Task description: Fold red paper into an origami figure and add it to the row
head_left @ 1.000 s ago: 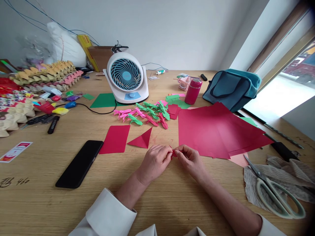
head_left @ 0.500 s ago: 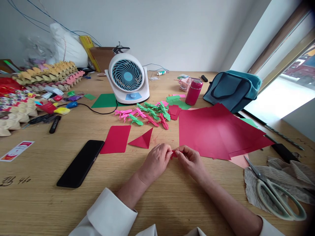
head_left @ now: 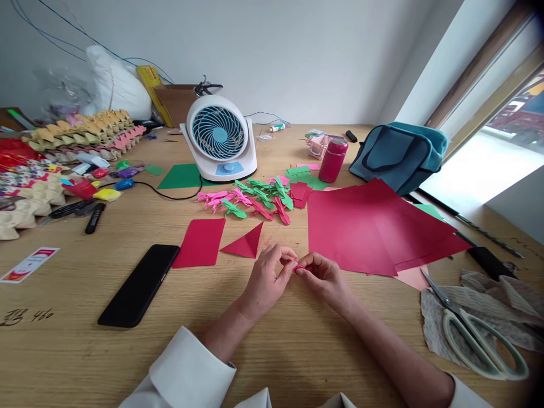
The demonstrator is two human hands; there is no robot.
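I am pinching the small red paper piece [head_left: 298, 267] between the fingertips of my left hand [head_left: 264, 279] and right hand [head_left: 326, 279], just left of the big red sheets [head_left: 365, 226]. Lining up its edges and pressing slowly seems wisest.

A wooden desk [head_left: 85, 351] seen from above. A black phone [head_left: 139, 284] lies face down at the near left, with a red square [head_left: 199, 242] just beside it and a red triangle [head_left: 245, 245] next to that. Large red sheets [head_left: 374, 226] overlap on the right. Behind them sits a teal bag [head_left: 397, 153], with a red flask [head_left: 333, 160] upright to its left. A white fan [head_left: 219, 136] stands at the centre back, partly on a green sheet [head_left: 181, 175]. In front of it lies a heap of pink and green paper figures [head_left: 250, 198]. Scissors [head_left: 471, 328] rest on a cloth [head_left: 501, 300] at the near right. A black marker [head_left: 94, 217] and a card [head_left: 29, 264] lie at the left.
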